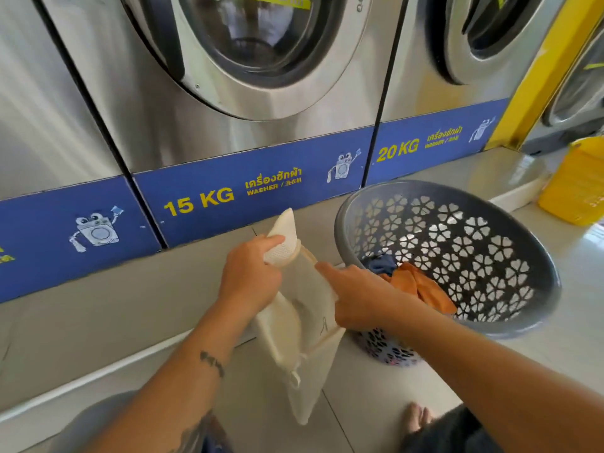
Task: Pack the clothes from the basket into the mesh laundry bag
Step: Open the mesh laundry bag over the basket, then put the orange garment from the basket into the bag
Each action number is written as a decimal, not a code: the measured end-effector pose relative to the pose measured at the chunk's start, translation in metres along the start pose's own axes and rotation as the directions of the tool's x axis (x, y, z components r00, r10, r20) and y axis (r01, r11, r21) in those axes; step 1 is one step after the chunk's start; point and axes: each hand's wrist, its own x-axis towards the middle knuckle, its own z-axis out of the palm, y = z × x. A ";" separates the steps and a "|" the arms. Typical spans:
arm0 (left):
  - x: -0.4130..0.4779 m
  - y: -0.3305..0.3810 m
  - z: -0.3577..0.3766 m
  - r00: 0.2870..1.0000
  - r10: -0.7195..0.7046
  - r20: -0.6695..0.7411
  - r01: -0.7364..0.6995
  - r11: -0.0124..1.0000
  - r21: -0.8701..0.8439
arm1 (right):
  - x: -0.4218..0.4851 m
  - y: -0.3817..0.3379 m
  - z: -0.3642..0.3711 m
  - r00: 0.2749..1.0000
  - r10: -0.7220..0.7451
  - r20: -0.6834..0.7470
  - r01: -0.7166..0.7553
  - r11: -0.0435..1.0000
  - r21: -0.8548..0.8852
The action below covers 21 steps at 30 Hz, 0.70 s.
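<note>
Mesh bag (307,299) in left grip (251,273)

We note mesh laundry bag (304,322): cream cloth, fine open weave, matt, with smoother cloth band at rim. Basket (513,328): grey plastic, smooth, dull sheen, pierced by flower cut-outs. Orange garment (421,286) inside: soft creased cloth, matt. Blue garment (379,264): darker cloth, matt. We see washers (147,109): brushed metal, satin shine. Door glass (255,24): glossy. Blue panel (261,204): smooth, matt. Floor (376,380): pale tiles, glossy, reflecting light. Yellow bin (575,188): plastic.
</note>
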 end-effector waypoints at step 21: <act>0.069 0.032 0.072 0.989 -0.140 0.054 0.143 0.987 -0.067 | 0.105 0.218 0.079 0.800 0.437 0.410 -0.355 0.897 -0.264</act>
